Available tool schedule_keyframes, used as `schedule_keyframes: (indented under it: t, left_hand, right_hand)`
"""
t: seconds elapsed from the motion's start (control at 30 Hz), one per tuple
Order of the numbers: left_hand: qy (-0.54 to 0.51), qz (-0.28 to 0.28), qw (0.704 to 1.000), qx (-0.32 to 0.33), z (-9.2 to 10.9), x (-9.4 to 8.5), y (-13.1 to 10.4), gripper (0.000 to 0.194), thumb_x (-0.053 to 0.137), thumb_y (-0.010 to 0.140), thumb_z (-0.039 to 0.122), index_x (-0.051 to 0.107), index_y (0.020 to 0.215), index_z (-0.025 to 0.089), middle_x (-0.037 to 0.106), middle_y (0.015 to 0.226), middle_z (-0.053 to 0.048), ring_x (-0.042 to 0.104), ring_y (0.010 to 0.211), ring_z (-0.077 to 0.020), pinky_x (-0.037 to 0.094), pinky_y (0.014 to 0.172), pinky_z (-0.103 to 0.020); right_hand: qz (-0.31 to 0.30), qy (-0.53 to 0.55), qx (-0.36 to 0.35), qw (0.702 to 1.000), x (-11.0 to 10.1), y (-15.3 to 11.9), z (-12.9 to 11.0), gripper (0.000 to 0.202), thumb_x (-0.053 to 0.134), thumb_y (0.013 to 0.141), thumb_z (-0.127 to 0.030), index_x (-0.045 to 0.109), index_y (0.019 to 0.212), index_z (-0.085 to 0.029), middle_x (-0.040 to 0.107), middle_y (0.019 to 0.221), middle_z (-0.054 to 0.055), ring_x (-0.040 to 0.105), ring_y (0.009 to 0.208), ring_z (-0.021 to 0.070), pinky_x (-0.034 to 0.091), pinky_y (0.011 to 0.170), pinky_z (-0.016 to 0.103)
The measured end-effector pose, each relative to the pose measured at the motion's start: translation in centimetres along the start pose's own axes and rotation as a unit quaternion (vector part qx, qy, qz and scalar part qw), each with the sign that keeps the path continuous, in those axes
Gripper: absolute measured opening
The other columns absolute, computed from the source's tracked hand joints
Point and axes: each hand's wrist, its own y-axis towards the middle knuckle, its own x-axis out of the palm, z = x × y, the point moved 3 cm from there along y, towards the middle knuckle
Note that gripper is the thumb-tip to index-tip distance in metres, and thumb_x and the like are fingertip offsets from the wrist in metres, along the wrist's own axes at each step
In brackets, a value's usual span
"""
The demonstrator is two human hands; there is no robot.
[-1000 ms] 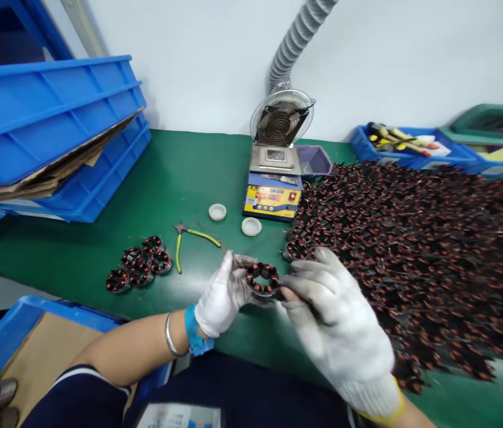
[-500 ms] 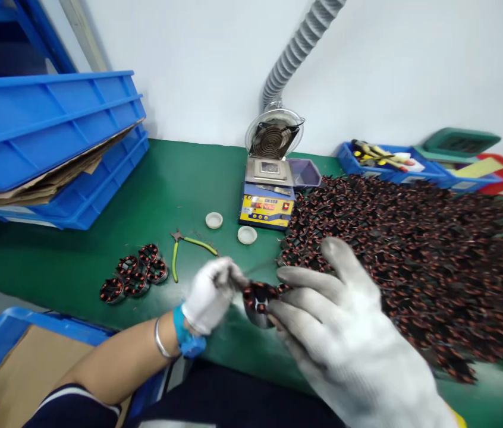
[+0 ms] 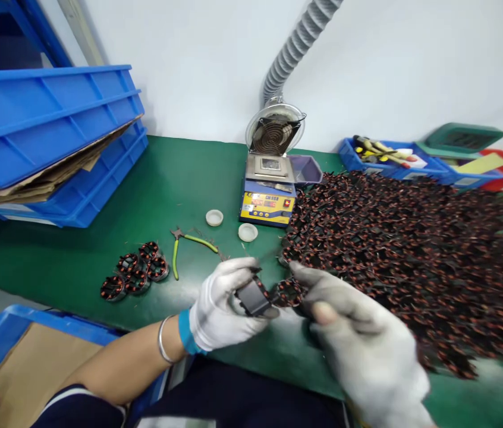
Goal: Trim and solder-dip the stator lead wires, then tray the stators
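Observation:
My left hand (image 3: 229, 306), in a white glove, is closed around a motor stator (image 3: 254, 296), a short ring with a smooth dark grey outer side. A second stator (image 3: 290, 292) with copper windings sits just to its right, against the curled fingers of my gloved right hand (image 3: 358, 333). Blur softens that grip; the right fingers look closed on its edge. The bare tip of the right thumb pokes through the glove. Several finished-looking stators (image 3: 135, 280) stand grouped at left, near green-handled cutters (image 3: 193, 241).
A large pile of wound stators (image 3: 394, 255) covers the right side. Behind the hands stand a yellow-and-blue solder pot (image 3: 267, 205) and two small white dishes (image 3: 214, 217). Blue crates (image 3: 50, 131) are stacked at left; tool bins (image 3: 380, 157) line the back right.
My left hand has turned and now wraps the stator, its outer side facing up. My right hand has drawn its spread fingers in, off that stator, and curled them beside another.

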Motion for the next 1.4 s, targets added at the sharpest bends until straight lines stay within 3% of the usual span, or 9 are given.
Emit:
schedule_keyframes:
  t: [0.1,0.2,0.43,0.53,0.63,0.87,1.07,1.23,1.4]
  left_hand:
    - [0.074,0.024,0.992,0.100,-0.5,-0.3,0.1,0.060,0.084,0.079,0.036,0.049,0.127,0.026,0.058,0.136,-0.017,0.071,0.106,-0.0258,0.061,0.087,-0.037]
    - [0.114,-0.039,0.986,0.111,-1.0,0.0,-0.2,0.046,0.074,0.087,0.041,0.052,0.122,0.023,0.048,0.148,-0.023,0.074,0.091,-0.0221,0.063,0.078,-0.034]
    - [0.128,-0.103,0.963,0.216,1.0,-0.5,0.3,0.097,0.064,0.079,0.069,0.029,0.152,0.017,0.034,0.157,-0.026,0.056,0.130,-0.0371,0.047,0.108,-0.055]
    - [0.165,-0.193,0.933,0.255,1.9,-0.4,1.5,0.079,0.057,0.083,0.072,0.046,0.142,0.020,0.057,0.139,-0.019,0.054,0.129,-0.0376,0.040,0.111,-0.057]
    - [0.201,-0.329,0.916,0.110,1.4,0.2,2.4,0.039,0.046,0.099,0.051,0.068,0.096,0.018,0.071,0.091,-0.012,0.067,0.091,-0.0263,0.050,0.084,-0.038]
    - [-0.084,-0.482,0.841,-0.230,0.7,-1.7,2.9,0.049,0.059,0.091,0.040,0.039,0.051,0.020,0.040,0.051,0.003,0.033,0.050,-0.0109,0.029,0.052,-0.027]
    - [-0.082,-0.286,0.889,-0.349,-0.3,-1.8,3.0,0.022,0.071,0.074,0.036,0.057,0.069,0.020,0.059,0.064,0.000,0.049,0.056,-0.0134,0.038,0.053,-0.026]
    - [-0.171,-0.306,0.816,-0.459,-0.3,0.5,1.1,0.028,0.064,0.081,0.040,0.052,0.068,0.019,0.053,0.056,0.004,0.044,0.045,-0.0093,0.036,0.045,-0.022]
    - [-0.180,-0.135,0.876,-0.426,-0.8,-0.8,2.0,0.040,0.068,0.083,0.053,0.052,0.070,0.019,0.056,0.062,0.003,0.048,0.047,-0.0085,0.038,0.046,-0.021]
  right_hand:
    - [0.075,0.207,0.235,0.947,1.7,-2.2,2.9,0.024,0.077,0.081,-0.044,0.068,0.087,-0.022,0.077,0.092,0.008,0.076,0.091,0.0235,0.065,0.073,0.032]
    - [-0.069,0.274,0.328,0.901,5.3,-3.9,3.6,0.055,0.086,0.067,-0.042,0.068,0.116,-0.025,0.077,0.106,0.011,0.076,0.087,0.0249,0.062,0.057,0.027]
    - [-0.088,-0.009,0.256,0.963,4.3,-3.1,3.0,0.061,0.074,0.069,-0.033,0.063,0.128,-0.023,0.068,0.132,0.011,0.069,0.115,0.0279,0.059,0.098,0.043]
    - [-0.138,-0.174,0.126,0.967,2.7,-2.5,2.4,0.053,0.066,0.068,-0.024,0.068,0.121,-0.022,0.070,0.129,0.009,0.068,0.117,0.0271,0.056,0.104,0.043]
    - [-0.146,-0.253,0.033,0.956,2.0,-2.5,1.9,0.046,0.059,0.072,-0.023,0.068,0.118,-0.019,0.074,0.115,0.009,0.074,0.104,0.0248,0.062,0.093,0.039]
    - [-0.136,-0.308,-0.103,0.936,1.2,-2.4,1.3,0.039,0.056,0.074,-0.017,0.063,0.112,-0.021,0.075,0.111,0.009,0.075,0.100,0.0227,0.062,0.089,0.033]
    - [-0.111,-0.321,-0.131,0.932,0.6,-1.7,1.5,0.033,0.059,0.080,-0.022,0.062,0.113,-0.019,0.074,0.111,0.011,0.074,0.102,0.0239,0.063,0.089,0.036]
    - [-0.102,-0.306,-0.131,0.938,0.4,-1.7,1.8,0.034,0.061,0.081,-0.020,0.062,0.115,-0.019,0.072,0.115,0.012,0.072,0.106,0.0251,0.062,0.093,0.039]
    - [-0.112,-0.297,-0.097,0.943,0.4,-1.5,2.0,0.035,0.061,0.079,-0.018,0.063,0.114,-0.021,0.072,0.113,0.011,0.072,0.104,0.0272,0.062,0.092,0.043]
